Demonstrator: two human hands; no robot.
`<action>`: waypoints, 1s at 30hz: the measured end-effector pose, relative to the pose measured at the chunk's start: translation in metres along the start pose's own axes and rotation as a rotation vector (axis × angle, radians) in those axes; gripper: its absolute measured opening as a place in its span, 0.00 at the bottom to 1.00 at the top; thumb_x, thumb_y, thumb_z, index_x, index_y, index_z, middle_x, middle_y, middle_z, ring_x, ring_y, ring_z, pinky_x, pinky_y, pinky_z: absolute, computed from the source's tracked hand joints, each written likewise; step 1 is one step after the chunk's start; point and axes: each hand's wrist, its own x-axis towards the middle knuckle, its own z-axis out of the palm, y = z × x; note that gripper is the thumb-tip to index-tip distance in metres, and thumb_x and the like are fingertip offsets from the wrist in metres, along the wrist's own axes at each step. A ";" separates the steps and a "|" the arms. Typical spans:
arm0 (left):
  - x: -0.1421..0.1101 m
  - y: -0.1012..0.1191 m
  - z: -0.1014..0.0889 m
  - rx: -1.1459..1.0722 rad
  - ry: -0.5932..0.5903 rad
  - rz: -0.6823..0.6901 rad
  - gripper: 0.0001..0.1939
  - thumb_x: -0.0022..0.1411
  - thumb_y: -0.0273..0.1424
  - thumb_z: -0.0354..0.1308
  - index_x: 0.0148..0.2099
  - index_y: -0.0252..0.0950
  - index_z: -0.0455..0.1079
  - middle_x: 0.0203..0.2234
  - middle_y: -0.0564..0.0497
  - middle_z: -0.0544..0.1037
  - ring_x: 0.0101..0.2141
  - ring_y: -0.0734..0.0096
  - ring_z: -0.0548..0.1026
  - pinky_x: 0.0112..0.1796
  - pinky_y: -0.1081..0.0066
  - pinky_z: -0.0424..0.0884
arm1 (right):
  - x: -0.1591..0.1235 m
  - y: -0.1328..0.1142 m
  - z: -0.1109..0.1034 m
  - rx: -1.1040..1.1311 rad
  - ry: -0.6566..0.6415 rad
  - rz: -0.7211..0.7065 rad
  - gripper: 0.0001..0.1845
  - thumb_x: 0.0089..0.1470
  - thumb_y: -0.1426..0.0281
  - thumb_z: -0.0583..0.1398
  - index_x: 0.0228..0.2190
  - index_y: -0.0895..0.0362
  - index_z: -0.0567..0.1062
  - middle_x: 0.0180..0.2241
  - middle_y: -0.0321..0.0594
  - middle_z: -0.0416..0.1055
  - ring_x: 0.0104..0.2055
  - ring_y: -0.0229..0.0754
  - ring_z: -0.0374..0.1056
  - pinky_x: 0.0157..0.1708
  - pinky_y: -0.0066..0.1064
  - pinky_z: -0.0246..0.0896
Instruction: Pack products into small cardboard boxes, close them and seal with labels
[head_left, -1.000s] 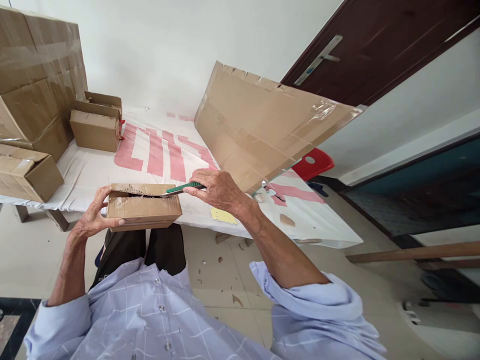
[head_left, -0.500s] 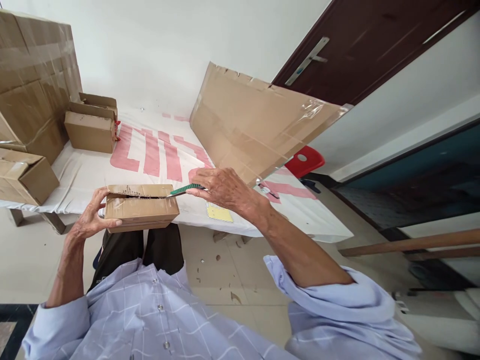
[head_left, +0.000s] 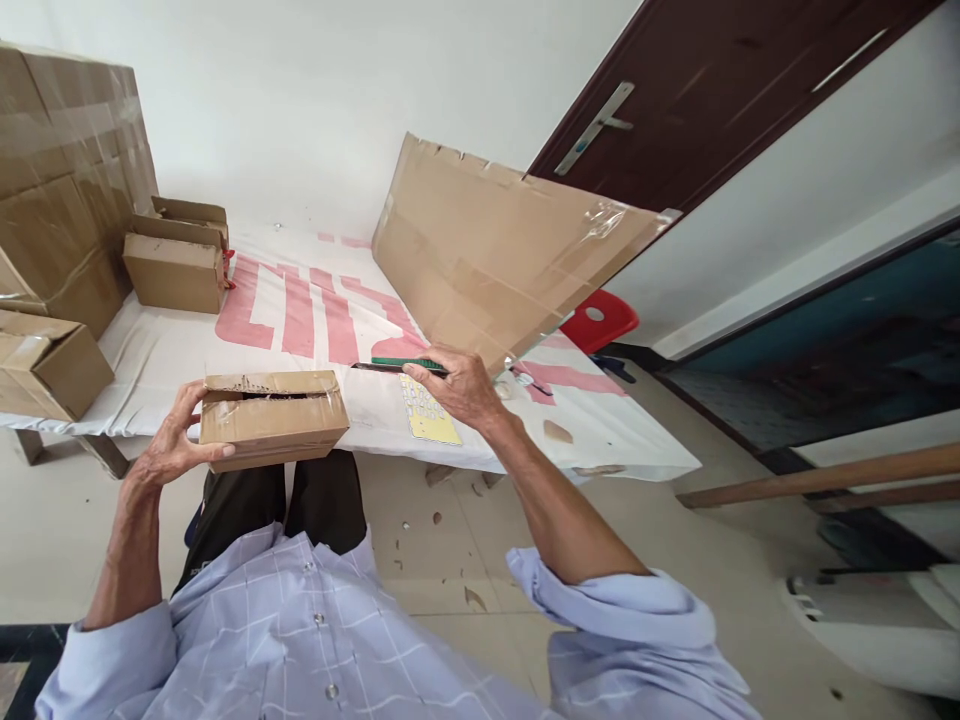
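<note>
My left hand (head_left: 176, 440) grips the left end of a small cardboard box (head_left: 277, 430), thumb at the front and fingers behind. A ragged slit runs along the top of this box, with dark space showing through it. The box is at the front edge of the cloth-covered table, above my knees. To its right, my right hand (head_left: 461, 385) is closed around a green-handled utility knife (head_left: 405, 362). The blade points left, apart from the box. Under the right hand lies a yellow sheet (head_left: 435, 425) with pale shapes on it.
A large cardboard panel (head_left: 495, 250) leans at the back right, before a dark door (head_left: 675, 100). Large taped cartons (head_left: 67, 190) stand at the left, with smaller boxes (head_left: 172, 270) beside them. A red chair (head_left: 600, 320) is behind the table (head_left: 637, 440). Scraps litter the floor.
My right hand has drawn the knife away from the box's slit, to the right. More of the yellow sheet shows. My left hand still holds the box in nearly the same place.
</note>
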 end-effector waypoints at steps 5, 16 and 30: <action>0.000 0.008 -0.001 0.031 -0.015 -0.012 0.49 0.56 0.63 0.74 0.71 0.46 0.68 0.68 0.40 0.71 0.67 0.37 0.72 0.62 0.46 0.79 | -0.001 -0.016 0.009 0.133 -0.045 -0.081 0.21 0.71 0.52 0.61 0.32 0.53 0.81 0.30 0.40 0.78 0.33 0.46 0.72 0.37 0.38 0.65; -0.001 0.007 -0.001 0.041 -0.025 -0.007 0.58 0.55 0.63 0.75 0.80 0.48 0.60 0.73 0.38 0.66 0.71 0.34 0.69 0.64 0.44 0.77 | 0.025 -0.036 -0.003 -0.241 -0.229 -0.205 0.14 0.72 0.57 0.66 0.36 0.52 0.84 0.38 0.44 0.82 0.40 0.48 0.74 0.34 0.36 0.56; 0.000 0.004 -0.003 0.046 -0.038 -0.015 0.59 0.53 0.62 0.77 0.79 0.49 0.61 0.75 0.38 0.64 0.71 0.31 0.68 0.60 0.45 0.81 | -0.040 0.038 0.147 -0.089 -0.063 0.407 0.06 0.65 0.67 0.60 0.41 0.53 0.77 0.42 0.49 0.74 0.48 0.55 0.68 0.48 0.42 0.68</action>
